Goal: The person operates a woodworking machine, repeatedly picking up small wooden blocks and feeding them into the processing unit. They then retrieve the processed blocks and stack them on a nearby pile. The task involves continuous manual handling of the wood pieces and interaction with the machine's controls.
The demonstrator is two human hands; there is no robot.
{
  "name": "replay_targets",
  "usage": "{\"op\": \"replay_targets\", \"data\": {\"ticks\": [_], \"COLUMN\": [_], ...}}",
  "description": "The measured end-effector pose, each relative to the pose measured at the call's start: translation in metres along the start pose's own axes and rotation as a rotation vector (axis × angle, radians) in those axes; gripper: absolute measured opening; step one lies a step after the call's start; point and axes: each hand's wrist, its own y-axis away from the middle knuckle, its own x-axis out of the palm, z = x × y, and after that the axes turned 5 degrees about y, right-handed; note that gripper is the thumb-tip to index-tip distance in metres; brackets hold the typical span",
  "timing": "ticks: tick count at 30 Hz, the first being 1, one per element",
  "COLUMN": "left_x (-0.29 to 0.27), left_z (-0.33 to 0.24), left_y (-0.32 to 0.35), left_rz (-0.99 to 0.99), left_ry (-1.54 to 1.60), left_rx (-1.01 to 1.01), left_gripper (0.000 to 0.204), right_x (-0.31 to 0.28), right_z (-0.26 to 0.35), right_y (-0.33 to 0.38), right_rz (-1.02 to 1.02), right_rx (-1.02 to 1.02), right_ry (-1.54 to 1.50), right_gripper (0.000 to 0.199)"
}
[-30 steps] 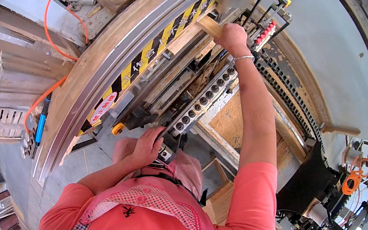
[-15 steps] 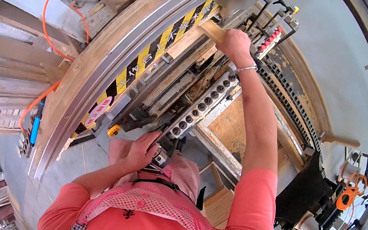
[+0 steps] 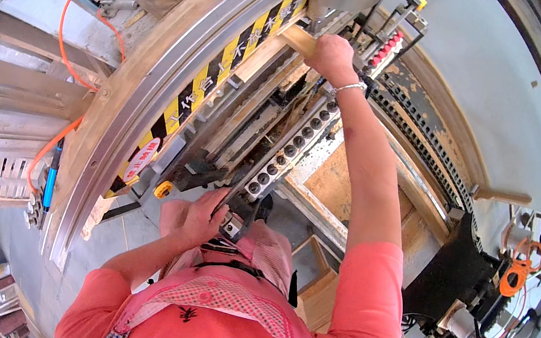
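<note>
My right hand (image 3: 333, 57) reaches far forward and is closed around one end of a short, flat wooden piece (image 3: 298, 39). That piece sticks out to the left of my fist, over a longer pale wooden strip (image 3: 260, 61) lying along the machine. Close to my waist, my left hand (image 3: 205, 219) has its fingers curled at the machine's near end, beside a small metal block (image 3: 231, 225). What those fingers grip is hidden. Between my hands runs a pale metal bar (image 3: 292, 149) with a row of black round fittings.
A yellow-and-black striped band (image 3: 201, 88) lines the machine's left rail. Red knobs (image 3: 385, 50) stand beyond my right hand. An orange hose (image 3: 64, 24) loops at the left, above a blue tube-shaped tool (image 3: 52, 177). A black sheet (image 3: 440, 271) hangs at the right.
The whole view has shifted slightly, so the machine and my right hand appear a little further left. Both hands keep their grip, and the wooden piece stays in my right hand.
</note>
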Motion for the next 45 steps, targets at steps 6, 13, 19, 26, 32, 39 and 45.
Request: {"op": "replay_targets", "data": {"ticks": [6, 13, 19, 26, 32, 39, 45], "left_x": [-0.001, 0.016, 0.022, 0.026, 0.024, 0.027, 0.022], "left_z": [0.008, 0.051, 0.061, 0.072, 0.067, 0.073, 0.058], "left_y": [0.004, 0.007, 0.001, -0.002, -0.003, -0.008, 0.000], "left_rz": [0.007, -0.071, 0.002, 0.049, 0.056, 0.039, 0.044], "left_ry": [0.025, 0.071, 0.159, 0.185, 0.241, 0.207, 0.140], "left_rx": [0.009, 0.115, 0.193, 0.238, 0.195, 0.190, 0.119], "left_gripper": [0.037, 0.040, 0.047, 0.052, 0.054, 0.053, 0.054], "right_x": [0.002, 0.006, -0.012, 0.035, 0.038, 0.059, 0.074], "right_z": [0.004, 0.041, 0.126, 0.212, 0.252, 0.255, 0.237], "right_y": [-0.001, 0.047, 0.248, 0.489, 0.626, 0.764, 0.842], "right_rz": [0.016, -0.557, -0.792, -0.767, -0.637, -0.421, -0.122], "right_rx": [0.018, 0.119, 0.295, 0.729, 1.075, 1.567, 1.829], "right_ry": [0.052, -0.245, -0.789, -0.627, -0.376, -0.029, 0.227], "right_gripper": [0.025, 0.039, 0.026, 0.019, 0.012, 0.018, 0.038]}}
